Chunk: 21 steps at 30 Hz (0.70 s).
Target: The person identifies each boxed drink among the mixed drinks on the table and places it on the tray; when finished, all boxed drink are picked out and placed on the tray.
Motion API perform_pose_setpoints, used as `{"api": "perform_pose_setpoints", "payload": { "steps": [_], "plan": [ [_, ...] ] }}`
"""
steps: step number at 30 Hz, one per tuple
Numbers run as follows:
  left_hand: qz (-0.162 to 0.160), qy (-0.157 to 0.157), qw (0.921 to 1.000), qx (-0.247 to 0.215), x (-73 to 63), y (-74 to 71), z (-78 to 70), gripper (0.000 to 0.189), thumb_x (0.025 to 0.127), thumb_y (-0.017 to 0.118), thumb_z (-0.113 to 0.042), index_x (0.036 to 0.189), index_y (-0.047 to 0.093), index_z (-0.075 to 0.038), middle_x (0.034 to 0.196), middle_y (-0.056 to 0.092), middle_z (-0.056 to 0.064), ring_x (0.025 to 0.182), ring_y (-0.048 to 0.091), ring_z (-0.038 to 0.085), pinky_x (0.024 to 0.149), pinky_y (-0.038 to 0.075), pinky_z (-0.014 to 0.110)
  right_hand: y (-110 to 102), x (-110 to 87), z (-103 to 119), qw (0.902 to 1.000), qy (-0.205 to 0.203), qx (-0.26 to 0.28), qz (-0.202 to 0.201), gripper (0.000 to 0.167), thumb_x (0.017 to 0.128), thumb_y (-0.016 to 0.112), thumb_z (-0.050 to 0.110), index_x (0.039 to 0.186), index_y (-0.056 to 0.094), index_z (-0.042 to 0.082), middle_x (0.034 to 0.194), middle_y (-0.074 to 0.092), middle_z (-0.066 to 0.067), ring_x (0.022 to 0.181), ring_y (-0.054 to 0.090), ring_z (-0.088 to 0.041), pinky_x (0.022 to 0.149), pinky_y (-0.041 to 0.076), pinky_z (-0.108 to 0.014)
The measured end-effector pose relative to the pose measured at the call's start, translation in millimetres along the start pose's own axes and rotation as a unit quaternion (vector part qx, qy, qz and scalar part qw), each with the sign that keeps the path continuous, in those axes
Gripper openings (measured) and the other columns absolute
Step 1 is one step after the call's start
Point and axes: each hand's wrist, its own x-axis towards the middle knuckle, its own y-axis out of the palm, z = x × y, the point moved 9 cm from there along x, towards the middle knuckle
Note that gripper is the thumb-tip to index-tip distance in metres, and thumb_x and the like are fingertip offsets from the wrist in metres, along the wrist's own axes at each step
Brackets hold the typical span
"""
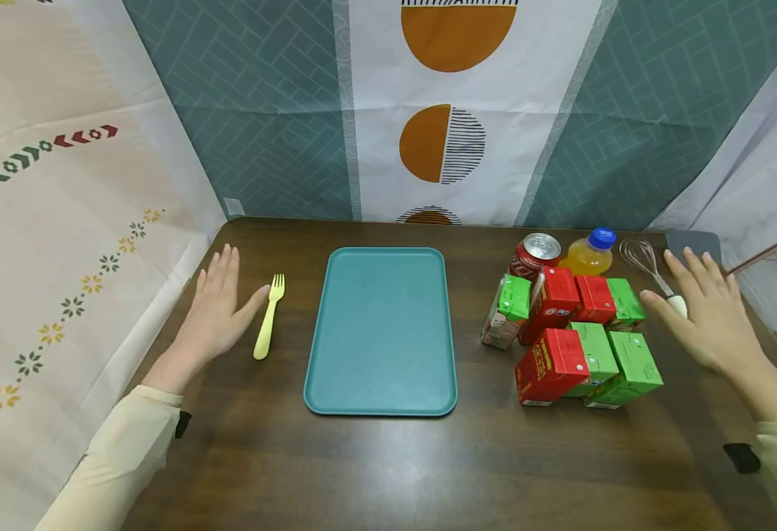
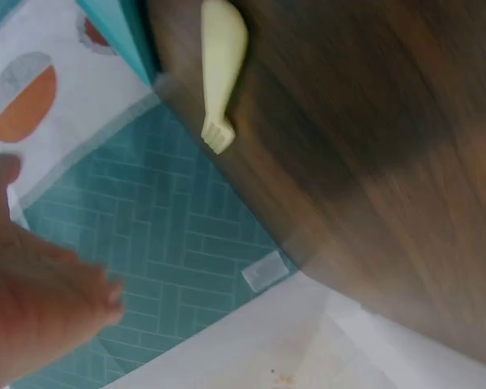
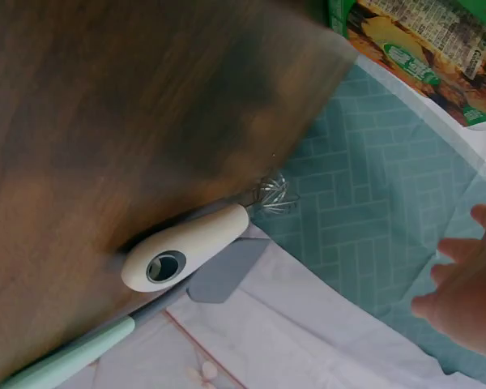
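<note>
My left hand [image 1: 212, 317] is held with its fingers straight at the left of the table, holding nothing. Its thumb tip appears close beside a pale yellow fork [image 1: 266, 328], which lies tines away from me; the left wrist view shows the fork [image 2: 221, 57] apart from the hand. On the far right, my right hand [image 1: 716, 324] has its fingers extended and spread, also holding nothing. It partly covers a whisk [image 1: 640, 256] with a white handle [image 3: 206, 233] and a grey spatula [image 1: 696, 243], whose mint-green handle [image 3: 73, 352] shows in the right wrist view.
A teal tray [image 1: 383, 332] lies mid-table. Right of it stand several red boxes [image 1: 550, 365] and green boxes [image 1: 635, 369], a small drink carton [image 1: 504, 313], a red can [image 1: 534, 254] and a blue-capped orange drink bottle [image 1: 589, 256]. Fabric-covered walls [image 1: 282, 147] border the table.
</note>
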Motion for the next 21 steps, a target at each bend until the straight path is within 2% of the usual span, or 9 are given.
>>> {"api": "perform_pose_setpoints", "payload": {
  "steps": [4, 6, 8, 10, 12, 15, 19, 21],
  "plan": [
    [0.042, 0.012, 0.9973, -0.059, -10.9, 14.6, -16.3, 0.075, 0.097, 0.042, -0.046, 0.149, 0.011, -0.002, 0.152, 0.018, 0.022, 0.139, 0.018, 0.04, 0.111, 0.014, 0.056, 1.7, -9.2, 12.6, 0.9975, -0.034, 0.062, 0.004, 0.063, 0.097, 0.046, 0.025, 0.15, 0.015, 0.009, 0.152, 0.013, -0.025, 0.143, -0.006, -0.032, 0.107, -0.015, -0.058],
    [0.061, 0.011, 0.9944, -0.086, -18.9, 22.3, -25.3, 0.07, 0.097, 0.043, -0.045, 0.148, 0.02, -0.003, 0.146, 0.032, 0.022, 0.133, 0.032, 0.039, 0.106, 0.025, 0.057, 5.0, -17.5, 18.4, 0.9938, -0.035, 0.104, 0.018, 0.06, 0.098, 0.045, 0.021, 0.151, 0.016, 0.014, 0.153, 0.015, -0.02, 0.143, -0.001, -0.027, 0.11, -0.009, -0.055],
    [0.073, 0.005, 0.9923, -0.1, -26.0, 29.1, -33.3, 0.064, 0.097, 0.043, -0.045, 0.144, 0.031, -0.005, 0.136, 0.047, 0.019, 0.123, 0.046, 0.035, 0.098, 0.037, 0.054, 8.6, -27.0, 22.7, 0.9895, -0.024, 0.139, 0.033, 0.059, 0.099, 0.044, 0.019, 0.151, 0.016, 0.022, 0.155, 0.015, -0.01, 0.142, 0.006, -0.017, 0.114, -0.003, -0.044],
    [0.081, 0.002, 0.9913, -0.104, -30.5, 35.2, -40.5, 0.056, 0.097, 0.044, -0.044, 0.136, 0.043, -0.004, 0.119, 0.059, 0.015, 0.107, 0.057, 0.03, 0.088, 0.045, 0.049, 10.3, -35.3, 25.8, 0.9867, -0.009, 0.158, 0.039, 0.061, 0.098, 0.046, 0.019, 0.15, 0.016, 0.03, 0.154, 0.015, 0.004, 0.137, 0.012, -0.004, 0.113, 0.008, -0.023],
    [0.096, -0.007, 0.9902, -0.102, -32.4, 41.4, -44.8, 0.052, 0.097, 0.045, -0.042, 0.128, 0.048, -0.001, 0.107, 0.063, 0.013, 0.096, 0.06, 0.026, 0.08, 0.049, 0.044, 9.4, -41.4, 29.4, 0.9855, -0.003, 0.166, 0.037, 0.064, 0.097, 0.05, 0.018, 0.149, 0.016, 0.034, 0.15, 0.019, 0.015, 0.13, 0.018, 0.008, 0.103, 0.015, -0.006],
    [0.135, -0.035, 0.9857, -0.094, -34.0, 54.0, -42.1, 0.052, 0.097, 0.047, -0.04, 0.124, 0.047, 0.004, 0.1, 0.062, 0.014, 0.088, 0.06, 0.023, 0.073, 0.05, 0.04, 3.9, -47.0, 35.6, 0.985, -0.008, 0.172, 0.011, 0.07, 0.09, 0.061, 0.014, 0.149, 0.024, 0.025, 0.142, 0.031, 0.012, 0.121, 0.024, 0.016, 0.089, 0.018, 0.006],
    [0.181, -0.065, 0.976, -0.102, -33.9, 70.7, -37.4, 0.06, 0.096, 0.048, -0.039, 0.129, 0.037, 0.009, 0.095, 0.06, 0.013, 0.08, 0.058, 0.02, 0.069, 0.048, 0.036, -1.3, -54.5, 40.3, 0.9862, -0.008, 0.165, -0.016, 0.064, 0.081, 0.073, 0.012, 0.137, 0.043, 0.01, 0.125, 0.041, 0.013, 0.113, 0.031, 0.014, 0.084, 0.023, 0.003],
    [0.192, -0.068, 0.9733, -0.106, -30.9, 76.4, -38.5, 0.063, 0.096, 0.047, -0.039, 0.131, 0.033, 0.011, 0.092, 0.059, 0.012, 0.077, 0.057, 0.019, 0.068, 0.047, 0.034, -0.5, -58.6, 41.0, 0.9874, -0.009, 0.158, -0.012, 0.058, 0.078, 0.076, 0.013, 0.13, 0.049, 0.008, 0.118, 0.042, 0.021, 0.106, 0.034, 0.015, 0.079, 0.027, 0.0]
  ]
}}
